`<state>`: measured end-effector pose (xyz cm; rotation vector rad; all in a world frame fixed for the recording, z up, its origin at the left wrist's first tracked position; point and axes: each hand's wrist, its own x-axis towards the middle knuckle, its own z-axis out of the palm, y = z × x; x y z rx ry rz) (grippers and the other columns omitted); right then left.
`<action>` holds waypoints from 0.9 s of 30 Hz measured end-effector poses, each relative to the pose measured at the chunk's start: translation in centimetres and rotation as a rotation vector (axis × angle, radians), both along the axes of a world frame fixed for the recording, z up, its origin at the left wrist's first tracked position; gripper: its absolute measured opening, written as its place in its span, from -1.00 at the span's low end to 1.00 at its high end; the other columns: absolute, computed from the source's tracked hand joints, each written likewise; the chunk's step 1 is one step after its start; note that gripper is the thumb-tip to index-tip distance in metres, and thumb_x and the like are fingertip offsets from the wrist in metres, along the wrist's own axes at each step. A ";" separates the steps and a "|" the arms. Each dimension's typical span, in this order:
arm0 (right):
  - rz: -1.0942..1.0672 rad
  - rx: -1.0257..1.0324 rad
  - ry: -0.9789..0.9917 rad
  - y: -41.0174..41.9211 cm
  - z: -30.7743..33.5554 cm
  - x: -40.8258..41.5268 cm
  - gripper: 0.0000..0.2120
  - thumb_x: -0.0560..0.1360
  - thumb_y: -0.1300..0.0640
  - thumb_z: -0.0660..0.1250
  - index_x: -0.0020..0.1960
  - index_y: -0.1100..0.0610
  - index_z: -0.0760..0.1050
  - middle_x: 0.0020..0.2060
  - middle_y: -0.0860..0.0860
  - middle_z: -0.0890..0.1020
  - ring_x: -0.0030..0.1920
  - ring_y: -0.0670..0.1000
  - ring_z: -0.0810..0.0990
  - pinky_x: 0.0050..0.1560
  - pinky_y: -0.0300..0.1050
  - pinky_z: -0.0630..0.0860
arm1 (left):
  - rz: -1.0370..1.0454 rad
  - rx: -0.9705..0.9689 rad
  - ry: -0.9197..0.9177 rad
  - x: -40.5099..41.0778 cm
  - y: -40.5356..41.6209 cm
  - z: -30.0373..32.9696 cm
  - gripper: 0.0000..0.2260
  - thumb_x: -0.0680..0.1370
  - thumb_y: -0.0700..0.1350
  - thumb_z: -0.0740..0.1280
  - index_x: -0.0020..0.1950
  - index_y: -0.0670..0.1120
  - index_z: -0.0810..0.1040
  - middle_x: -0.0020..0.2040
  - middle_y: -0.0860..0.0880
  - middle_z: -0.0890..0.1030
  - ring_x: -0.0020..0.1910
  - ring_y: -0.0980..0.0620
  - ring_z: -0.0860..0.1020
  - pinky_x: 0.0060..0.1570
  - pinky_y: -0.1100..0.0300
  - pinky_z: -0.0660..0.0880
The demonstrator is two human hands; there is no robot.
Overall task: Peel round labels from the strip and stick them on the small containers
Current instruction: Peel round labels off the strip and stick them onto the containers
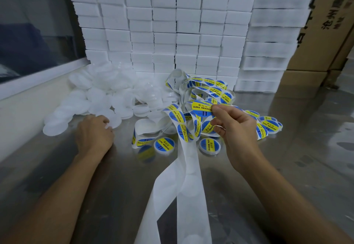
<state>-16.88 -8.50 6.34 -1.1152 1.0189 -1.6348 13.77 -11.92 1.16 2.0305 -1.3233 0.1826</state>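
My right hand (234, 128) pinches a round blue-and-yellow label (202, 109) between thumb and fingertips, held above the tangled label strip (206, 90). The strip's bare white backing (183, 176) trails down toward me. My left hand (93, 134) lies on the metal table, its fingers curled round a plain white container (111, 123) at the edge of a heap of white containers (107, 90). Two labelled containers (164, 145) (209, 146) rest on the table below the strip.
Stacks of white foam blocks (172, 23) form a wall behind the heap. Cardboard boxes (325, 32) stand at the right. A window ledge (28, 98) runs along the left. The shiny table (115, 186) stretches toward me.
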 end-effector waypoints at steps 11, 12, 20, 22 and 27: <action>-0.039 -0.076 0.104 0.1 -0.3 0.3 -0.79 0.42 0.29 0.49 0.05 0.16 0.64 -0.22 -0.06 0.72 -0.20 -0.15 0.69 -0.20 -0.38 0.54 | -0.286 -0.335 0.634 -6.0 1.7 2.7 -0.81 0.51 0.07 0.33 -0.16 0.02 0.39 -0.16 -0.02 0.56 -0.29 -0.10 0.63 -0.24 0.11 0.59; -0.049 -0.077 0.118 0.1 -0.4 0.4 -0.82 0.42 0.29 0.49 0.01 0.15 0.65 -0.20 -0.05 0.72 -0.19 -0.14 0.69 -0.20 -0.37 0.55 | -0.309 -0.325 0.714 -6.5 2.0 3.1 -0.86 0.48 0.05 0.31 -0.20 0.05 0.40 -0.17 0.04 0.53 -0.18 -0.17 0.62 -0.21 -0.02 0.60; -0.110 -0.098 0.112 -0.1 -0.6 0.3 -0.85 0.44 0.29 0.48 -0.07 0.07 0.62 -0.29 -0.11 0.69 -0.24 -0.17 0.66 -0.19 -0.37 0.55 | -0.428 -0.441 1.047 -7.9 2.8 4.6 -0.82 0.50 -0.25 0.27 -0.12 0.05 0.49 -0.20 0.06 0.58 -0.29 0.04 0.61 -0.29 0.13 0.56; -0.151 -0.105 0.131 -0.2 -0.6 0.2 -0.86 0.45 0.26 0.48 -0.09 0.04 0.63 -0.28 -0.13 0.70 -0.21 -0.15 0.67 -0.19 -0.36 0.55 | -0.472 -0.434 1.068 -8.3 2.9 4.9 -0.83 0.50 -0.27 0.31 -0.10 0.01 0.53 -0.31 0.13 0.64 -0.33 0.17 0.61 -0.27 0.24 0.57; -0.187 -0.138 0.217 -0.2 -0.7 0.2 -0.92 0.47 0.18 0.47 -0.12 0.00 0.65 -0.02 0.10 0.67 -0.17 -0.15 0.64 -0.04 -0.10 0.59 | -0.633 -0.351 1.291 -9.0 3.5 5.9 -0.80 0.54 -0.38 0.22 -0.11 -0.12 0.55 -0.10 -0.13 0.64 -0.24 0.02 0.66 -0.16 0.13 0.62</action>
